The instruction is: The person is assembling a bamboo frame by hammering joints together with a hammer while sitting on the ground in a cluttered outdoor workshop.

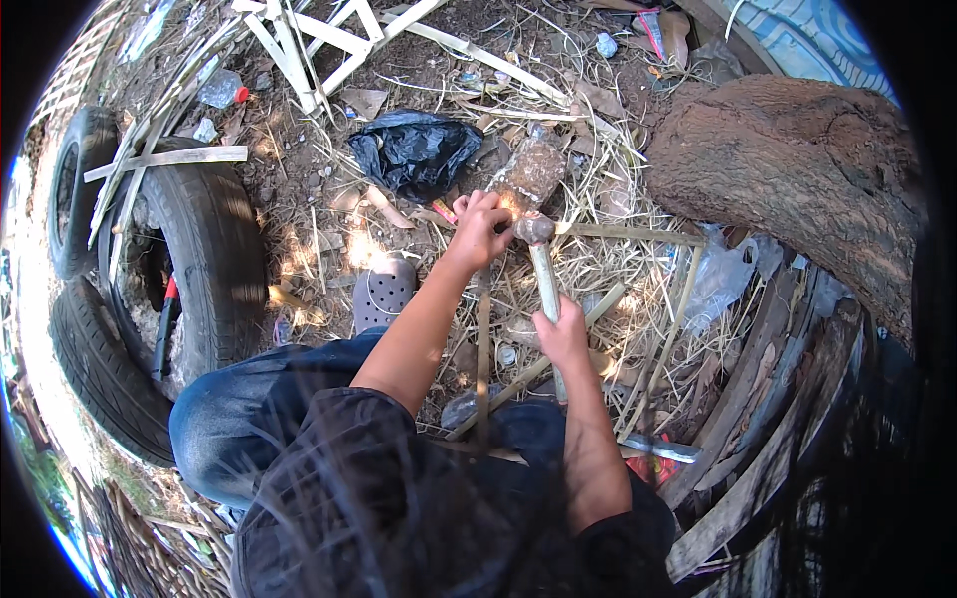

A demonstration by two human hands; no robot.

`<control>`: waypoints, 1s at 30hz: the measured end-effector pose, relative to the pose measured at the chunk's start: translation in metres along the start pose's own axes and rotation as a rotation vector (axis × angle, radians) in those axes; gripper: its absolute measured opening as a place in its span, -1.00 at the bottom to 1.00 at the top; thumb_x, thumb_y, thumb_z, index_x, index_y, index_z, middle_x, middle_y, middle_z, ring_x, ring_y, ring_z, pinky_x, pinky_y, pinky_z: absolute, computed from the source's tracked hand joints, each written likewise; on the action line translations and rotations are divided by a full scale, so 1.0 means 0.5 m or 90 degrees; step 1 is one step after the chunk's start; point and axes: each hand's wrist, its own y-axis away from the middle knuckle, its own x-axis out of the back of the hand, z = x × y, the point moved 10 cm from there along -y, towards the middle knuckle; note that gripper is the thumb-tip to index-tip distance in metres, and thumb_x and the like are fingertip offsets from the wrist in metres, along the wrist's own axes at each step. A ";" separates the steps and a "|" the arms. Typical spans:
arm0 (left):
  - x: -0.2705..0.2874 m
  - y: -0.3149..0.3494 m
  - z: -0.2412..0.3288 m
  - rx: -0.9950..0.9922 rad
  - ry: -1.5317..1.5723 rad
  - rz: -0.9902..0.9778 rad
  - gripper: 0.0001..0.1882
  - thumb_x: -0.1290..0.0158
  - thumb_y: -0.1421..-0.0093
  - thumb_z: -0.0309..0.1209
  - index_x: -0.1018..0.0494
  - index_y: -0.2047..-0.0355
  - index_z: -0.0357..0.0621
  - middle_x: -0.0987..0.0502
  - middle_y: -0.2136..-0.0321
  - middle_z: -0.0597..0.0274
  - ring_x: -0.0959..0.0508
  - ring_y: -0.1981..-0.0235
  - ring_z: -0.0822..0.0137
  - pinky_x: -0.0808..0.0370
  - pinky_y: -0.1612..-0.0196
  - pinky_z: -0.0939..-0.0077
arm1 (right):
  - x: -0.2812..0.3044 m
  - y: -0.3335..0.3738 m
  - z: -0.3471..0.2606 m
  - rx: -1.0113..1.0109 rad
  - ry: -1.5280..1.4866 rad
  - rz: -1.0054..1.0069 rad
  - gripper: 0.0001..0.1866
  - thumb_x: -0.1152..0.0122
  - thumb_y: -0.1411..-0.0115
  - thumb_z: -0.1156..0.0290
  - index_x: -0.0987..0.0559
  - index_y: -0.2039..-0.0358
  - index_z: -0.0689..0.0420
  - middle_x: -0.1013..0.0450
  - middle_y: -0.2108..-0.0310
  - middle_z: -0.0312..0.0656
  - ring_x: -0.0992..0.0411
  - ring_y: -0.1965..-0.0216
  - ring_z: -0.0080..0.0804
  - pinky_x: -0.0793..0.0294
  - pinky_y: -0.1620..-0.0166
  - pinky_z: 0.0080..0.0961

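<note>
My right hand (pixel 564 331) is closed around the pale handle of a hammer (pixel 546 274). The hammer's rusty head (pixel 534 228) is beside the fingertips of my left hand (pixel 481 233), at the near end of a rough brick-like block (pixel 530 171). My left fingers are pinched together; what they hold is hidden. Under my hands lies a frame of thin bamboo strips. One strip (pixel 638 235) runs right from the hammer head, another (pixel 483 349) comes toward me below my left hand, and a third (pixel 548 367) slants between them.
A black plastic bag (pixel 414 151) lies beyond my left hand. Old tyres (pixel 204 259) stand at left, one with a red-and-black-handled tool (pixel 167 329) inside. A thick log (pixel 788 169) is at right. A metal blade (pixel 663 448) lies near my right forearm. More bamboo frames (pixel 339 45) lie far off.
</note>
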 end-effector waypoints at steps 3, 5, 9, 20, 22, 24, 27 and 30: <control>-0.001 0.000 -0.002 -0.015 -0.015 -0.002 -0.83 -0.31 0.16 -0.41 -0.56 0.51 -0.06 -0.42 0.37 0.30 -0.38 0.17 0.21 -0.13 0.02 0.15 | -0.004 0.002 0.009 -0.063 0.018 -0.022 -0.86 -0.13 -0.04 0.48 -0.48 0.42 0.30 -0.38 0.64 -0.04 -0.34 0.61 -0.35 -0.38 0.46 -0.34; 0.004 0.001 -0.001 -0.019 -0.002 0.008 -0.83 -0.31 0.16 -0.40 -0.56 0.51 -0.05 -0.40 0.39 0.31 -0.37 0.18 0.22 -0.13 0.03 0.16 | -0.005 0.000 0.032 -0.050 0.015 0.007 -0.86 -0.13 -0.04 0.49 -0.48 0.41 0.31 -0.38 0.63 -0.04 -0.34 0.60 -0.32 -0.38 0.44 -0.31; -0.006 -0.004 0.005 -0.014 -0.003 -0.012 -0.82 -0.32 0.16 -0.39 -0.56 0.51 -0.05 -0.39 0.40 0.32 -0.37 0.18 0.22 -0.12 0.02 0.16 | -0.003 -0.004 0.082 -0.123 -0.031 -0.025 -0.84 -0.14 -0.04 0.48 -0.48 0.39 0.31 -0.39 0.62 -0.01 -0.34 0.60 -0.25 -0.40 0.43 -0.28; 0.012 0.000 0.006 -0.011 0.023 0.025 -0.80 -0.33 0.19 -0.38 -0.59 0.49 -0.03 -0.40 0.28 0.27 -0.34 0.06 0.17 -0.13 -0.02 0.13 | 0.007 -0.005 -0.001 -0.004 0.059 0.001 -0.80 -0.14 -0.01 0.47 -0.51 0.34 0.30 -0.40 0.61 0.01 -0.36 0.59 -0.22 -0.41 0.40 -0.29; 0.016 0.001 0.009 -0.010 0.017 0.039 -0.80 -0.33 0.20 -0.38 -0.60 0.49 -0.03 -0.41 0.21 0.26 -0.32 0.02 0.13 -0.13 -0.04 0.12 | 0.004 -0.007 0.016 -0.014 0.046 0.000 -0.80 -0.14 -0.01 0.48 -0.50 0.35 0.31 -0.39 0.62 0.00 -0.36 0.59 -0.23 -0.41 0.41 -0.30; 0.022 0.002 0.006 -0.012 0.010 0.056 -0.79 -0.33 0.21 -0.38 -0.61 0.49 -0.02 -0.42 0.15 0.24 -0.30 -0.03 0.09 -0.13 -0.07 0.10 | -0.001 -0.008 0.020 -0.022 0.031 -0.001 -0.81 -0.13 -0.01 0.48 -0.50 0.36 0.31 -0.39 0.63 -0.01 -0.36 0.60 -0.23 -0.41 0.41 -0.30; 0.022 0.007 0.006 -0.017 0.000 0.054 -0.80 -0.33 0.22 -0.37 -0.62 0.49 -0.03 -0.42 0.06 0.23 -0.28 -0.08 0.06 -0.12 -0.10 0.09 | 0.004 -0.004 -0.003 0.030 0.041 0.022 -0.82 -0.13 0.00 0.49 -0.50 0.37 0.32 -0.39 0.63 0.00 -0.36 0.60 -0.23 -0.40 0.42 -0.30; 0.022 0.003 0.006 -0.020 0.015 0.069 -0.80 -0.33 0.22 -0.38 -0.62 0.50 -0.02 -0.42 0.04 0.25 -0.27 -0.10 0.05 -0.12 -0.11 0.09 | -0.003 -0.018 0.014 -0.063 0.055 -0.027 -0.83 -0.12 0.00 0.50 -0.50 0.38 0.31 -0.39 0.63 -0.01 -0.36 0.60 -0.24 -0.40 0.42 -0.31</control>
